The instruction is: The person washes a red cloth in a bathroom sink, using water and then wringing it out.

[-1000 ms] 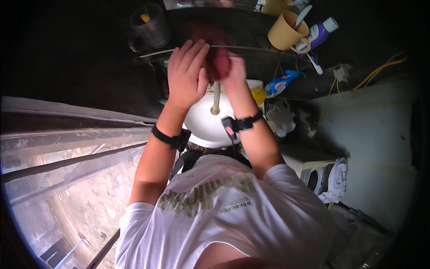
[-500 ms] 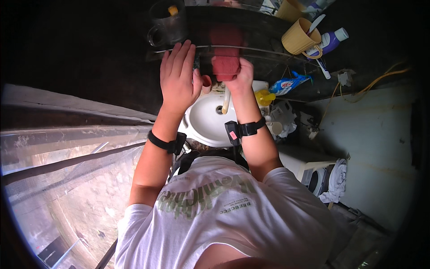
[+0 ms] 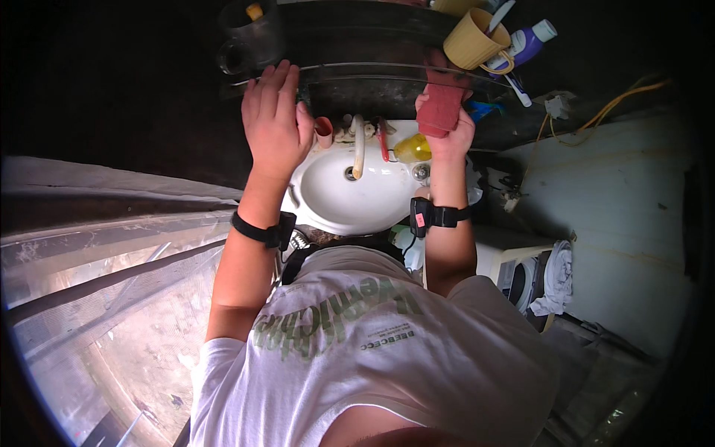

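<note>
The right hand [image 3: 459,137] is curled around a folded red cloth [image 3: 441,110], which rests against its palm. The left hand [image 3: 274,132] is flat, its fingers straight and empty. Between the hands, toward the body, sits a white sink [image 3: 357,205]. A yellow mug [image 3: 468,46] stands just beyond the right hand.

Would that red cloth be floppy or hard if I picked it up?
The red cloth would probably feel floppy, since it looks like folded fabric. It's likely light, as only the right hand holds it. It probably wouldn't roll, being flattish, not round.
</note>
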### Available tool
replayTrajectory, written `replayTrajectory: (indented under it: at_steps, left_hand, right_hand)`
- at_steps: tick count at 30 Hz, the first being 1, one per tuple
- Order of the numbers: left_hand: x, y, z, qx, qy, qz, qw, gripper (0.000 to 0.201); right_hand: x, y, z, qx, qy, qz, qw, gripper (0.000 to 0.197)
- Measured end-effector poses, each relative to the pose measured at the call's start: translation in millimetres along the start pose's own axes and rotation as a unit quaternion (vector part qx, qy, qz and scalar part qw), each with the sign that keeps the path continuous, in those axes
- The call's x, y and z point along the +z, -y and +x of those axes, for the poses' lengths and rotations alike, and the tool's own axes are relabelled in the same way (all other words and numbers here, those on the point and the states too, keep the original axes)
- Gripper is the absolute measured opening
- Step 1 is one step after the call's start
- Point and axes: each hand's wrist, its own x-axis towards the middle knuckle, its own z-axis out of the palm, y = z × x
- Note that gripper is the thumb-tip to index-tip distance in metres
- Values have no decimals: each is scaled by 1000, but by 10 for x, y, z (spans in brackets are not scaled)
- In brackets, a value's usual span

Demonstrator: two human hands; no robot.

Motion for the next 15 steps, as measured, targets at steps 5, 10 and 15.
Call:
replayTrajectory:
  at_steps: [5,10,15]
  left_hand:
    - [96,-96,-19,-17,-4,-5,1000,46]
    - [63,-40,-44,-19,-11,14,1000,50]
    - [117,-117,7,-8,-15,14,1000,49]
  right_hand:
    - [-90,-419,215,91,-10,-109,990,39]
    - [-86,144,174,25,-27,-111,993,39]
    - [-166,688,490,-61,37,-113,991,40]
